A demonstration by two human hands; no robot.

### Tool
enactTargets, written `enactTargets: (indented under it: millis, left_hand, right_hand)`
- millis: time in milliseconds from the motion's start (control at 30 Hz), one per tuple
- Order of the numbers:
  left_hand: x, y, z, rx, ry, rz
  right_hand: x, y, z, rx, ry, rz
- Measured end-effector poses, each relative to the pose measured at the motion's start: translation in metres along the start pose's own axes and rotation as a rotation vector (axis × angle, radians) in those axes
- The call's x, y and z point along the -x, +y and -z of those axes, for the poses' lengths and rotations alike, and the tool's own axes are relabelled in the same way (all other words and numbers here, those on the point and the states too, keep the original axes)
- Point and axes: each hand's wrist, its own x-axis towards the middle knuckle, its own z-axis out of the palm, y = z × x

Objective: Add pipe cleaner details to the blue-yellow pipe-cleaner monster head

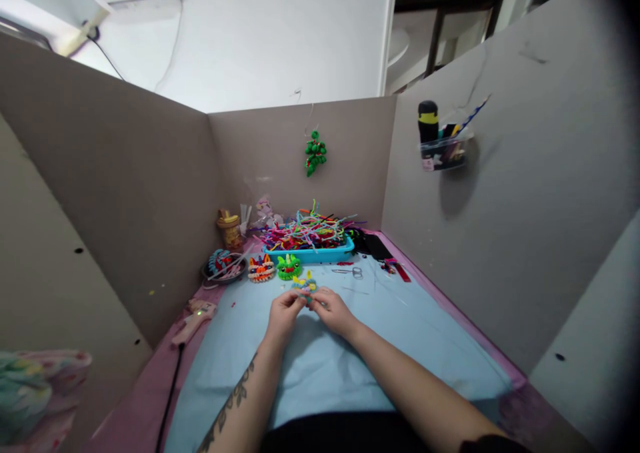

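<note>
Over the blue cloth (240,360), my left hand (286,313) and my right hand (331,310) meet fingertip to fingertip. Both are closed on a small yellow and light-blue pipe-cleaner figure (306,282), whose upper part shows above the fingers. The fingers hide its lower part. Just beyond it stand a green pipe-cleaner animal head (289,267) and an orange and white one (261,269). A pair of scissors (350,272) lies to the right of these.
A blue tray (320,256) heaped with pipe cleaners stands at the back. At left are a dark bowl (225,278) and a corded pink glue gun (193,323). Grey partitions (500,193) enclose the table; a clear holder (443,154) hangs on the right one.
</note>
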Motion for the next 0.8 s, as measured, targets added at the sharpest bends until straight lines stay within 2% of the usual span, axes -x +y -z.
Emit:
enactTargets:
  millis: [100,233,333,500,633,800]
  left_hand:
    - [0.001,0.001,-0.003,0.016,0.064,-0.007]
    - [0.000,-0.004,-0.007,0.028,0.206,0.011]
    - [-0.002,-0.009,-0.007,0.067,0.217,0.065]
    - [-0.005,-0.008,-0.003,0.310,0.205,0.190]
    - [-0.008,-0.007,0.003,0.386,0.280,0.185]
    - [-0.006,-0.007,0.003,0.422,0.224,0.197]
  right_hand:
    - [0.000,-0.004,-0.001,0.082,0.029,0.008]
    - [0.001,-0.010,-0.009,0.340,0.132,0.000]
    - [0.000,-0.012,-0.015,0.445,0.147,-0.003]
    - [0.001,-0.010,-0.012,0.373,0.103,-0.017]
    - [0.005,-0.001,-0.007,0.310,0.099,-0.079]
    - [0.005,0.008,-0.011,0.225,0.081,-0.101]
